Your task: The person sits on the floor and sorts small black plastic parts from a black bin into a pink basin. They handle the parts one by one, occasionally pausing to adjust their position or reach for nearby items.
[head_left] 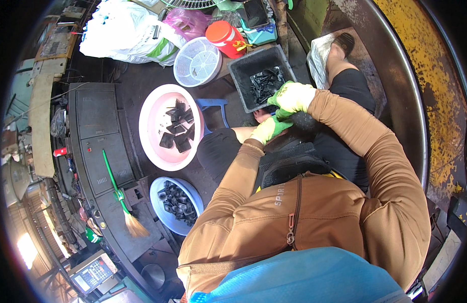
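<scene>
dark floor [142, 76] | grey cabinet [98, 112], left | chipped yellow panel [443, 131], right | glare [27, 250], lower left

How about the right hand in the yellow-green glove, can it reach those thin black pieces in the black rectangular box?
Probably yes: the right hand appears at a corner of the box, whose open top leaves the thin black pieces uncovered.

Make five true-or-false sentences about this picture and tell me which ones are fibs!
1. The left hand and right hand are both gloved. True.
2. The pink basin is empty. False: the pink basin holds dark angular pieces.
3. The broom has a green handle. True.
4. The red container sits inside the black tray. False: the red container is outside the black tray.
5. The light blue basin holds small dark pieces. True.
</scene>
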Available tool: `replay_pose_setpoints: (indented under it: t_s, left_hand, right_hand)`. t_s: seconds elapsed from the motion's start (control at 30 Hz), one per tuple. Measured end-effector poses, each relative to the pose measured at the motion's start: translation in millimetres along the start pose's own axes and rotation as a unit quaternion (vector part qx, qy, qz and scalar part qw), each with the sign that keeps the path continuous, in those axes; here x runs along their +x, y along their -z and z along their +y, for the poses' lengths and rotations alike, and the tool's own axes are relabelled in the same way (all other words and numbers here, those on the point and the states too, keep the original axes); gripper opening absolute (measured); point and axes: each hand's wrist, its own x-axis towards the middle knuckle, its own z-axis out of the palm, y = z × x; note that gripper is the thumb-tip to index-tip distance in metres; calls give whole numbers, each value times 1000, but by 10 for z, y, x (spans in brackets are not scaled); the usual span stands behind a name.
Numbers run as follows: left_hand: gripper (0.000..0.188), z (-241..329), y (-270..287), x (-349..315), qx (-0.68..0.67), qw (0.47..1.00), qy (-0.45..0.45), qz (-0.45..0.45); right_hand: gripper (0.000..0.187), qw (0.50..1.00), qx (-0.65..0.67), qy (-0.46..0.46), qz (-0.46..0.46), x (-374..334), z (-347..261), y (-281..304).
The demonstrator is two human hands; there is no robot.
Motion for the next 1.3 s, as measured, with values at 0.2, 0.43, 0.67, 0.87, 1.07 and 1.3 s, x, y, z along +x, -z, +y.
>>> replay_pose_setpoints:
  t_s: [0.2,0.43,0.67,0.87,1.07,1.3]
  left_hand:
    - [38,-123,-54,45,33,999,4,-14]
    - [36,-18,-19,-2,21,1000,0,-5]
    - [35,92,21,-25,55,998,-15,-9]
    - [37,136,33,-49,106,994,-35,-1]
    - [38,230,83,-45,85,996,-8,-27]
    - [35,262,49,-75,97,995,-10,-3]
  right_hand:
    - [59,1000,1,-2,-9,14,11,1]
    - [39,995,26,22,93,3,43,-112]
    - [43,997,15,19,71,-11,36,-83]
    - [58,1000,10,-6,-3,-21,2,18]
    - [38,994,19,38,100,-18,42,-89]
    - [38,993,20,38,105,0,66,-134]
